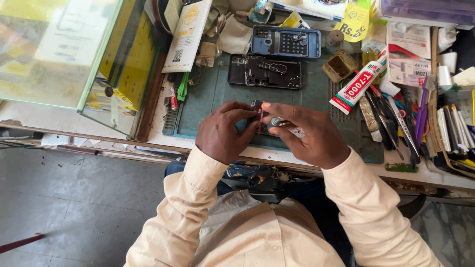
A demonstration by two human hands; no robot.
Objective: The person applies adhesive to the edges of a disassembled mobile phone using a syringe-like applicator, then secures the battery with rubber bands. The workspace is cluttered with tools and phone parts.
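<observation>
Small dark rectangular phone component pinched between left hand and right hand; glue tube at two o'clock; slippage risked by loose pinch.

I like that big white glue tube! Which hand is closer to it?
Right. The right hand sits just below-left of the glue tube; the left hand is farther left.

A small phone-repair shop counter; a green work mat carries 2 opened phone shells, one blue, one black; a glue tube and a crowded row of tweezers and screwdrivers lie at the right; a glass display case stands at the left.
</observation>
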